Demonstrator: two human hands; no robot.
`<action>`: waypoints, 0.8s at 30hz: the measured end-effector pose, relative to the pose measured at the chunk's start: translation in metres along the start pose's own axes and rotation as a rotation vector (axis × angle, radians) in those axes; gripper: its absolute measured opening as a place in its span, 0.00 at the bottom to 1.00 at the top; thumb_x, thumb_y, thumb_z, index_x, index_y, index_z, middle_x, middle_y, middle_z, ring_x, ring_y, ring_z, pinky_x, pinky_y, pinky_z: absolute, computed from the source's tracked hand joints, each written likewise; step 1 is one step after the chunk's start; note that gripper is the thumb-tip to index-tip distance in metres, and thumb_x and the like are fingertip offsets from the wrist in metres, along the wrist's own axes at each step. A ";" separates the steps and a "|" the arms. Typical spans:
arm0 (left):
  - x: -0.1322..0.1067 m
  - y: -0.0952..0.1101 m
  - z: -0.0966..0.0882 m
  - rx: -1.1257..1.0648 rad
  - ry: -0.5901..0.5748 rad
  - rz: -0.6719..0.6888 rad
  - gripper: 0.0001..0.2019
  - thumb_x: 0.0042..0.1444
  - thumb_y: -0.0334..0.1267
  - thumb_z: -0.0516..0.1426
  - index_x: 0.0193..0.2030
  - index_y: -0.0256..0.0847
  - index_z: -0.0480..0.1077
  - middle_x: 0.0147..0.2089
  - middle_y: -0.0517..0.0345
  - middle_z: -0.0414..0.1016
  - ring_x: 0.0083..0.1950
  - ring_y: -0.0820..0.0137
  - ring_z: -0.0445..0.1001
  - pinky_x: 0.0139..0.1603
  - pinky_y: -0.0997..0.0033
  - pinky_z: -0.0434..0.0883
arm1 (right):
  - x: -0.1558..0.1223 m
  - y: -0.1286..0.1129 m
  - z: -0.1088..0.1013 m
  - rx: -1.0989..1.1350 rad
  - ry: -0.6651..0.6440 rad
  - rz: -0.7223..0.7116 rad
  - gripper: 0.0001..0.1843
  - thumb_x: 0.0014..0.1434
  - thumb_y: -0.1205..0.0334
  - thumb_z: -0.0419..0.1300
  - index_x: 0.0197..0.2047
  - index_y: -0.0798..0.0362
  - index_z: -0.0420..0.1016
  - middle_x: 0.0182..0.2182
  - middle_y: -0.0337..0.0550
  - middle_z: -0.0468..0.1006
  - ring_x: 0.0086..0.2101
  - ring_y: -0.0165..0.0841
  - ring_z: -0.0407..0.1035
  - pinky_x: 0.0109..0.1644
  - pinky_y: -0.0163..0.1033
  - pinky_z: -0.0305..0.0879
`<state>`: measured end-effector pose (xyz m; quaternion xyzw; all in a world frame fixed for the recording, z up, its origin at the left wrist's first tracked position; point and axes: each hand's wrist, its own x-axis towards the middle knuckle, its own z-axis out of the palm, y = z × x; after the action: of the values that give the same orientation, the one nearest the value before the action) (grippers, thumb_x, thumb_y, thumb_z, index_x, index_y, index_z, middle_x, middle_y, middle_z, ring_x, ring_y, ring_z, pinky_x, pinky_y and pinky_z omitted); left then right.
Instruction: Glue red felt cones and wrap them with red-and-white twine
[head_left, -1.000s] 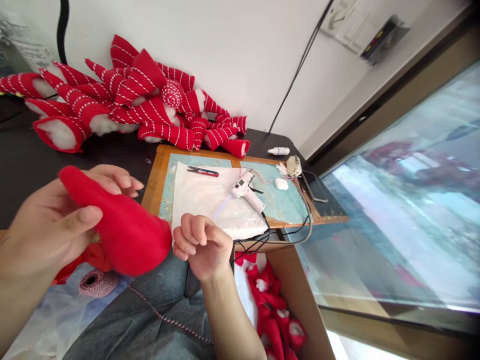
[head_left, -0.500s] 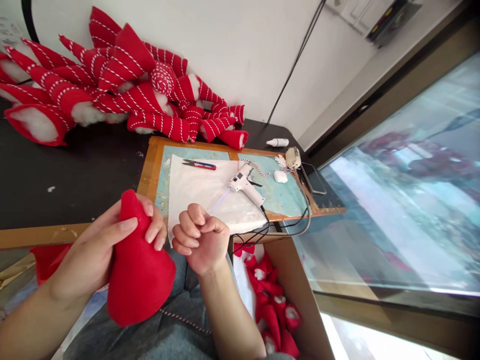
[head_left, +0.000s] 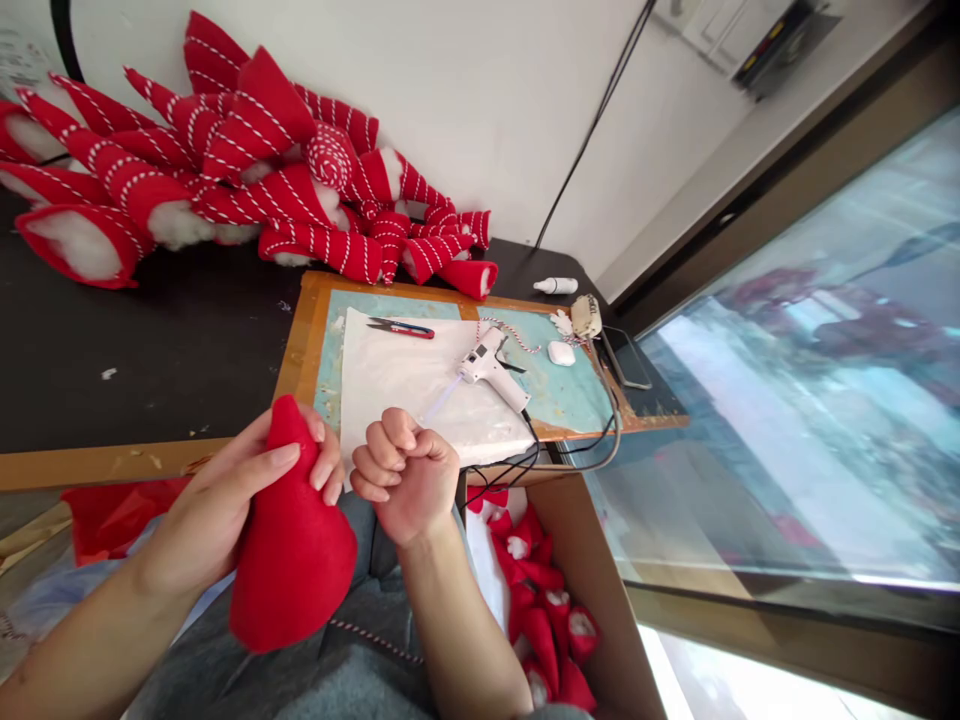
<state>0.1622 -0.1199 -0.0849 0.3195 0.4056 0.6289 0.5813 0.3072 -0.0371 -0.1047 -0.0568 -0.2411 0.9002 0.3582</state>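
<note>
My left hand (head_left: 225, 500) is wrapped round a plain red felt cone (head_left: 292, 555), its tip pointing up and its wide end over my lap. Just to its right, my right hand (head_left: 405, 480) is curled into a fist; a thin red-and-white twine (head_left: 367, 638) runs across my grey trousers below it, and whether the fist pinches it is hidden. Beyond the hands lies a white sheet (head_left: 420, 385) on a wood-framed board (head_left: 307, 330), with a white glue gun (head_left: 491, 372) and red-handled snips (head_left: 401, 327) on it.
A heap of red cones with white stripes (head_left: 225, 180) lies against the wall on the black table. A cardboard box (head_left: 592, 590) by my right knee holds several small red pieces. A phone (head_left: 626, 362), a small bottle (head_left: 556, 286) and cables sit at the board's right end.
My left hand has brought the red cone down and in from the left, turning its tip upright beside the right fist. The right hand has stayed clenched. The view has tilted slightly.
</note>
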 end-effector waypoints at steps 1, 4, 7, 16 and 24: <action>0.000 0.000 0.001 -0.005 -0.002 -0.004 0.12 0.59 0.51 0.70 0.38 0.48 0.78 0.28 0.61 0.72 0.30 0.67 0.74 0.33 0.71 0.77 | 0.000 0.000 0.000 -0.001 0.000 0.001 0.15 0.45 0.62 0.58 0.23 0.47 0.50 0.19 0.29 0.47 0.19 0.27 0.35 0.20 0.33 0.36; 0.000 -0.002 0.004 -0.009 0.019 -0.030 0.13 0.58 0.52 0.71 0.37 0.48 0.78 0.28 0.61 0.72 0.30 0.67 0.73 0.32 0.72 0.76 | -0.002 -0.001 -0.001 -0.007 -0.015 0.009 0.15 0.44 0.62 0.58 0.23 0.47 0.51 0.20 0.29 0.47 0.19 0.26 0.35 0.19 0.32 0.37; 0.000 -0.003 0.005 -0.030 0.030 -0.060 0.12 0.58 0.52 0.71 0.37 0.49 0.78 0.29 0.60 0.72 0.31 0.67 0.73 0.33 0.72 0.76 | -0.006 -0.006 -0.004 -0.055 -0.015 0.003 0.14 0.46 0.57 0.58 0.22 0.47 0.53 0.19 0.29 0.47 0.19 0.26 0.36 0.19 0.33 0.38; 0.001 -0.006 -0.004 0.137 0.243 -0.227 0.21 0.46 0.60 0.75 0.41 0.52 0.84 0.41 0.51 0.84 0.41 0.54 0.82 0.35 0.66 0.82 | -0.031 -0.118 -0.033 -1.871 0.632 -0.584 0.14 0.64 0.58 0.53 0.32 0.49 0.79 0.33 0.47 0.83 0.39 0.42 0.75 0.47 0.46 0.70; 0.000 -0.001 0.003 0.255 0.347 -0.205 0.29 0.45 0.61 0.76 0.50 0.48 0.86 0.49 0.48 0.89 0.48 0.51 0.85 0.39 0.68 0.82 | 0.005 -0.136 -0.107 -2.548 0.635 -0.281 0.31 0.58 0.70 0.59 0.64 0.69 0.73 0.60 0.72 0.79 0.62 0.56 0.72 0.69 0.57 0.65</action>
<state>0.1652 -0.1196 -0.0847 0.2349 0.6059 0.5558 0.5185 0.4168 0.0941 -0.1332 -0.5339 -0.8235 -0.0527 0.1845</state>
